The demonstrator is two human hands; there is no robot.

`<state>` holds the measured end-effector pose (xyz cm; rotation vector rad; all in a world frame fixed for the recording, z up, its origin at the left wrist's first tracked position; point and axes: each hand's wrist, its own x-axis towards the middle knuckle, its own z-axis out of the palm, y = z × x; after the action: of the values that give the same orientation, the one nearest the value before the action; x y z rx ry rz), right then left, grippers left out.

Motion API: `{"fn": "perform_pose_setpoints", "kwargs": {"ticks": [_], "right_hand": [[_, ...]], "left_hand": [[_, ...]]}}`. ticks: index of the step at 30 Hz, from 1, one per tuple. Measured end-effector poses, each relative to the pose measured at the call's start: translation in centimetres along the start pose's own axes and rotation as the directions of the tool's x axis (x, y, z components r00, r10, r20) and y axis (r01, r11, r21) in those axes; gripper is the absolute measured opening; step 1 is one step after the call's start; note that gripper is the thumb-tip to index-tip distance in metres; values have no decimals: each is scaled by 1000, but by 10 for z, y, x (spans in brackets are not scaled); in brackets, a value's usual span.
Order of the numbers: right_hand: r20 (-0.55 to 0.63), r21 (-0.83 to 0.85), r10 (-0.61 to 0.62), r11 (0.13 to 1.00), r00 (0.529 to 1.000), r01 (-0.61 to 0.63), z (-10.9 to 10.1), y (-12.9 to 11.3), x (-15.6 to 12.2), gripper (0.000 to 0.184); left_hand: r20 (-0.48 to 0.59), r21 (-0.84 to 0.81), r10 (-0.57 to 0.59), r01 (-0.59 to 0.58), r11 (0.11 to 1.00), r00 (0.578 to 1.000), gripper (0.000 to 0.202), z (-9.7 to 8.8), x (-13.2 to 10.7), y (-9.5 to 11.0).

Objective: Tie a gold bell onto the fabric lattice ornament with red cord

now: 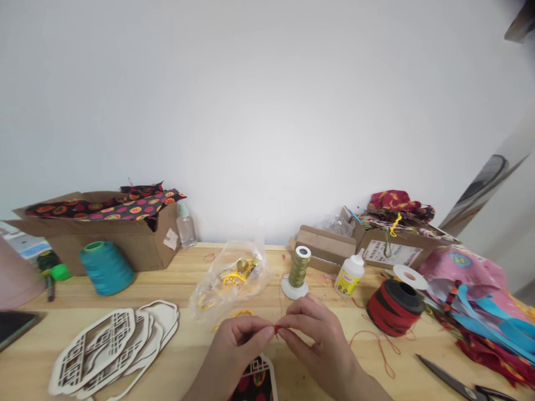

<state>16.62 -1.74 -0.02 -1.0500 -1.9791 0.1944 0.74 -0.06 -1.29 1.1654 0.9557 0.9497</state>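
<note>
My left hand point(236, 342) and my right hand point(317, 337) meet at the middle of the wooden table point(175, 356), fingertips pinched together on a small red piece of thread or cord point(276, 329). Below the hands lies a white cut-out frame with patterned fabric in it point(256, 379), partly hidden by my wrists. Just beyond the fingers stands a spool of olive-gold thread point(298, 270) and a clear plastic bag with gold bits point(228, 278).
Stacked white lattice cut-outs point(111, 348) lie at the left, with a teal thread cone point(106, 267) and a cardboard box of patterned fabric point(104, 223) behind. At right: glue bottle point(349, 274), red ribbon roll point(395, 306), scissors point(455, 381), bright fabrics point(480, 301).
</note>
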Motion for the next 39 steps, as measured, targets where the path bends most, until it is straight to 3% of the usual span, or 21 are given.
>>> {"fn": "perform_pose_setpoints", "kwargs": {"ticks": [7,13,16,19,22,26,28,31,34,37,39], "right_hand": [[46,-23,-39,999,998,40,-1,0,-1,15],[58,-94,-99,990,993,105,-6,-1,1,15],[14,-66,-93,993,996,94,-6,-1,0,14],[-83,18,20,1000,996,-19,-4,-4,-2,6],[-54,145,211,969,976,-201,2,-11,-2,10],[80,384,470,799,879,-463,13,-16,-1,11],[131,499,545,685,828,-531,18,-13,-2,13],[181,630,575,555,798,-543,22,-7,-4,14],[231,674,584,481,779,-560,22,-3,-4,17],[252,658,584,482,772,-579,20,-3,-4,17],[197,620,572,556,796,-553,18,-4,-3,15]], "left_hand": [[49,63,-46,43,997,998,22,-4,0,-2],[75,-79,-137,143,987,988,26,-3,1,-8],[63,-107,-119,125,986,991,24,-3,1,-8],[41,-160,-83,89,983,996,21,-4,1,-7],[32,-175,-59,63,983,998,22,-4,0,-5],[56,-126,-34,41,991,998,19,-2,-2,-3],[24,-106,-22,25,994,999,18,-2,-2,-1],[3,-51,6,-6,999,1000,16,-3,-2,1],[17,-25,17,-17,1000,1000,15,-3,-1,2],[-14,-12,31,-31,999,999,16,-3,-2,2],[1,41,51,-51,998,999,16,-4,-2,2]]}}
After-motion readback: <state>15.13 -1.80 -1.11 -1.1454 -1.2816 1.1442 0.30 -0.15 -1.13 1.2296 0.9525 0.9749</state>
